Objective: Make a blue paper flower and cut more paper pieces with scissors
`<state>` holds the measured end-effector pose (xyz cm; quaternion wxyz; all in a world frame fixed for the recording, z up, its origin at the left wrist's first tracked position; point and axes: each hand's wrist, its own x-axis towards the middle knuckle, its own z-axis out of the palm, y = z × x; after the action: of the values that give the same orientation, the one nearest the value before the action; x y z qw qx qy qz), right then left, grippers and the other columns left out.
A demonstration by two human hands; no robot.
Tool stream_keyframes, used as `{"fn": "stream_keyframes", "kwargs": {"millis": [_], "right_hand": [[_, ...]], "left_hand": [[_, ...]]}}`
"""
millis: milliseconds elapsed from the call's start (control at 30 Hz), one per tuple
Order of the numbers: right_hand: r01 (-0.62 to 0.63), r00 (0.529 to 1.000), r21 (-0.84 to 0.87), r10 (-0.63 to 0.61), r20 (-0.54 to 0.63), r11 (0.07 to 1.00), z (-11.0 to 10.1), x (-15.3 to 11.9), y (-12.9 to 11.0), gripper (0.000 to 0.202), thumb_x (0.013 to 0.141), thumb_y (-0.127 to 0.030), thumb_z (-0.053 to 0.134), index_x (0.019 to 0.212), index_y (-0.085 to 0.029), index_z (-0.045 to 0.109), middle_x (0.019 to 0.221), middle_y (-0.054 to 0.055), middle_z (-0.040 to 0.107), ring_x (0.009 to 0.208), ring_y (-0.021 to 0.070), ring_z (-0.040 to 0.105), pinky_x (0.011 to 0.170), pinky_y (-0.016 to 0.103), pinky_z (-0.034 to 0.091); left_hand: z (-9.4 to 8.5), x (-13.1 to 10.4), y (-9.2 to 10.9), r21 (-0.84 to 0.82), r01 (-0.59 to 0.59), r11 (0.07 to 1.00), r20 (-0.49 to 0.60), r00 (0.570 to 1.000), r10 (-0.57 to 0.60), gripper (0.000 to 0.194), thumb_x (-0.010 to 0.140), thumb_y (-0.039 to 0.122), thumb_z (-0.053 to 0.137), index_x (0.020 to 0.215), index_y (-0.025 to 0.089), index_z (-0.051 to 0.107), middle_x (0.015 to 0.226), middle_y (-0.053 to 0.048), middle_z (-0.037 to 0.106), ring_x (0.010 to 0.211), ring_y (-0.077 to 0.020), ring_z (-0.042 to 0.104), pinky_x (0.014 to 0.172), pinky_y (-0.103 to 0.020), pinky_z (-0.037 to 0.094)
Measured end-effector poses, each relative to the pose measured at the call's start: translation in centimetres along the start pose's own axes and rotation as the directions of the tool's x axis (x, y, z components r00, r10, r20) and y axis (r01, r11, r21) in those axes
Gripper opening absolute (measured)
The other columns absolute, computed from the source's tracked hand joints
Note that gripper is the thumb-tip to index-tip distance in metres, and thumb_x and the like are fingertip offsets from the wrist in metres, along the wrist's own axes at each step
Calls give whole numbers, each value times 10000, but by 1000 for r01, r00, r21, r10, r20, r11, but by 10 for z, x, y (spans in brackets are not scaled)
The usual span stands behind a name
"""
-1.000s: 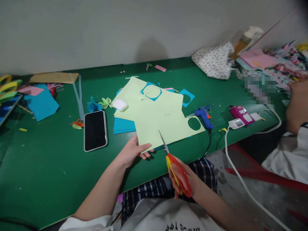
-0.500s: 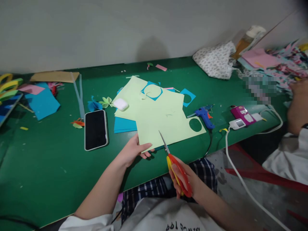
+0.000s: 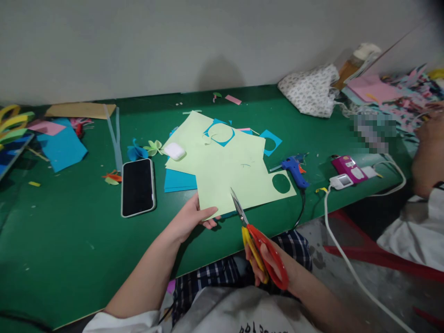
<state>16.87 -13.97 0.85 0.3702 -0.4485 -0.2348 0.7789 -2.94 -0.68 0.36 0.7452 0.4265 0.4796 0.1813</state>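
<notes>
So, looking down from the head camera, we're seeing the left hand (image 3: 194, 212) pinching the near left corner of a sheet of pale green paper (image 3: 222, 178), its thumb pressing on top while its fingers are curling underneath. Over on the other side, the right hand (image 3: 270, 258) is gripping a pair of scissors (image 3: 255, 234), fingers wrapping around the red and yellow handles, and the blades are pointing away from the body, their tips reaching over the sheet's near edge; whether paper is sitting between the blades, I'm not able to tell. The sheet itself is lying towards the middle of the green table (image 3: 79, 240), overlapping more pale green paper behind it, with some blue paper (image 3: 179, 181) peeking out at the left. A blue cutout (image 3: 228, 141) with a round hole is resting on top of the pile, and a white case (image 3: 174, 151) is sitting by the left edge. Just beyond that, a green paper flower (image 3: 153, 148) and a blue paper flower (image 3: 136, 150) are lying side by side, with a phone (image 3: 138, 187) lying face up just in front. Over to the right, a blue glue gun (image 3: 294, 169) is resting near the paper, and farther along, a co-worker's arm (image 3: 428, 152) is showing at the edge of the view.
</notes>
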Motion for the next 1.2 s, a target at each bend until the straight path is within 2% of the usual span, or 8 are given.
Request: {"fn": "stream_keyframes", "kwargs": {"millis": [100, 267, 500, 667, 800, 900, 1067, 1200], "right_hand": [[-40, 994, -75, 47, 99, 996, -11, -11, -13, 549, 728, -695, 477, 852, -169, 577, 566, -46, 478, 397, 44, 447, 455, 210, 485], [-124, 961, -225, 174, 216, 966, -29, -22, -44, 535, 761, -676, 445, 864, -167, 577, 549, -34, 488, 431, 71, 436, 488, 241, 482], [-161, 941, -290, 235, 244, 943, -44, -17, -67, 518, 768, -656, 460, 879, -164, 580, 677, 2, 540, 421, 53, 458, 367, 174, 410], [-96, 961, -206, 144, 235, 974, -36, -9, -41, 608, 741, -735, 384, 814, -158, 565, 488, -35, 481, 380, 68, 456, 384, 189, 442], [-28, 987, -82, 40, 154, 996, -23, 2, -9, 553, 705, -693, 513, 847, -159, 542, 540, -50, 489, 373, 50, 460, 386, 205, 494], [-20, 989, 23, 17, 149, 1000, -20, 7, 6, 587, 699, -689, 526, 956, -161, 510, 594, -46, 509, 356, 54, 481, 362, 220, 501], [-28, 993, 63, 21, 112, 998, -20, 9, 11, 593, 730, -630, 554, 1086, -163, 473, 622, -43, 520, 350, 50, 476, 368, 238, 516], [-24, 993, 45, 19, 118, 999, -18, 9, 9, 547, 722, -654, 537, 937, -151, 528, 551, -57, 490, 339, 45, 446, 366, 233, 506]], "left_hand": [[-4, -2, -1, -8, -9, 1000, 43, 999, 9, 459, 739, 298, 669, 1087, 151, 409, 667, -7, 635, 486, -100, 572, 469, -204, 474], [-15, -7, -2, 11, -11, 1000, 120, 993, 10, 488, 721, 305, 684, 1105, 159, 420, 641, 12, 606, 480, -102, 549, 438, -202, 449], [-33, -7, -1, 63, 44, 997, 271, 961, -60, 376, 714, 306, 689, 984, 151, 478, 627, -1, 612, 435, -82, 529, 436, -193, 433], [-21, -10, -6, 14, 49, 999, 189, 981, -51, 352, 707, 319, 696, 938, 116, 524, 668, -40, 631, 462, -88, 535, 449, -201, 437], [0, -17, -12, -64, 66, 996, 77, 995, -61, 372, 704, 338, 697, 969, 119, 552, 731, -71, 651, 535, -125, 565, 456, -218, 434], [9, -22, -16, -91, 85, 992, 95, 993, -77, 346, 709, 338, 693, 950, 122, 569, 727, -73, 653, 535, -126, 556, 466, -228, 429], [11, -23, -21, -93, 85, 992, 110, 991, -74, 346, 706, 350, 693, 943, 118, 595, 731, -80, 659, 513, -121, 544, 460, -230, 422], [11, -21, -21, -101, 85, 991, 106, 992, -74, 339, 702, 339, 699, 940, 120, 599, 717, -76, 666, 480, -112, 535, 452, -228, 421]]}}
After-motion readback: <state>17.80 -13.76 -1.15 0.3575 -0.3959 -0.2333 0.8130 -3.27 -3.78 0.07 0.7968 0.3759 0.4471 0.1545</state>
